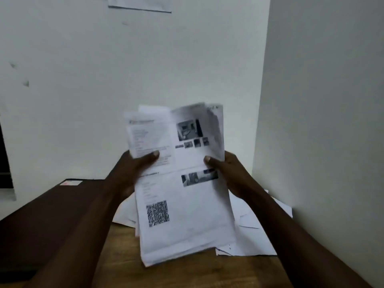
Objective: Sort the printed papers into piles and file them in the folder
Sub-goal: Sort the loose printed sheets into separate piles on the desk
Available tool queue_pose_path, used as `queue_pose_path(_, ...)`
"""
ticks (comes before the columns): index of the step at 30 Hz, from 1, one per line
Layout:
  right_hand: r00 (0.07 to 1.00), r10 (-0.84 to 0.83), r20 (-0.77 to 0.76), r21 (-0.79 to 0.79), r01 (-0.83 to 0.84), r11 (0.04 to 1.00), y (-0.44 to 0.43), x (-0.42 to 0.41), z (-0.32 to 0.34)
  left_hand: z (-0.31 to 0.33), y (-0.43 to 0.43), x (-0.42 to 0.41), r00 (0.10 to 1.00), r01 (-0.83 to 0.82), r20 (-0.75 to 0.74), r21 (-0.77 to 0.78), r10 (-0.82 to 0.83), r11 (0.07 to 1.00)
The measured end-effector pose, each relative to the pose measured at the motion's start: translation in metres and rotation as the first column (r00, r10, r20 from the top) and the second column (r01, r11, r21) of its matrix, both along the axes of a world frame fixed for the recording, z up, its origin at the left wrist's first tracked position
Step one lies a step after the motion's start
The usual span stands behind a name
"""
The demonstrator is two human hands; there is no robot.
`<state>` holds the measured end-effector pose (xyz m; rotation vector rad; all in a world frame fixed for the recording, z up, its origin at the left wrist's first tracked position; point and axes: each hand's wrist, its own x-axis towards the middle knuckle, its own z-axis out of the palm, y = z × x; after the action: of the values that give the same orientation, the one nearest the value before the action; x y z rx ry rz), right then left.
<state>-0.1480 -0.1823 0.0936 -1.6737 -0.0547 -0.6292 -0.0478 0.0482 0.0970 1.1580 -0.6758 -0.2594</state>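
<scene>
I hold a stack of printed papers [187, 204] upright in front of me, above the wooden table [176, 273]. The front sheet carries small photos, text lines and a QR code. My left hand [133, 169] grips the stack's left edge, thumb on the front. My right hand [226, 173] grips the right edge, thumb pressed on the front sheet. The upper sheets fan out and look blurred. More loose papers [255, 231] lie on the table behind and to the right of the stack. A dark folder [52, 215] lies flat at the left.
A white wall rises straight ahead, and a second wall [322, 121] closes in on the right, forming a corner. A sheet [141, 5] is stuck high on the wall. The folder bears a small label [70, 182] near its far edge.
</scene>
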Motion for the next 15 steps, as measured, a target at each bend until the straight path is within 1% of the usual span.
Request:
queue_pose_path(3,0.984,-0.095,0.150,-0.074,0.107,0.992,0.009,-0.008,0.036,0.042,-0.017,-0.020,0.968,-0.165,0.184,-0.052,0.172,0.985)
queue_pose_path(6,0.969,-0.077,0.234,-0.056,0.093,0.994,0.020,-0.020,0.062,0.072,-0.024,-0.035,0.924,-0.243,0.280,-0.099,0.262,0.965)
queue_pose_path(10,0.965,-0.050,0.258,-0.080,0.073,0.994,0.019,-0.033,0.065,0.074,-0.015,-0.043,0.908,-0.250,0.314,-0.124,0.277,0.960)
queue_pose_path(12,0.968,-0.058,0.245,-0.101,0.084,0.991,0.018,-0.035,0.060,0.065,-0.011,-0.044,0.913,-0.238,0.316,-0.102,0.259,0.966)
queue_pose_path(15,0.977,-0.034,0.210,-0.071,0.050,0.996,0.015,-0.035,0.051,0.052,-0.009,-0.041,0.930,-0.224,0.286,-0.059,0.232,0.973)
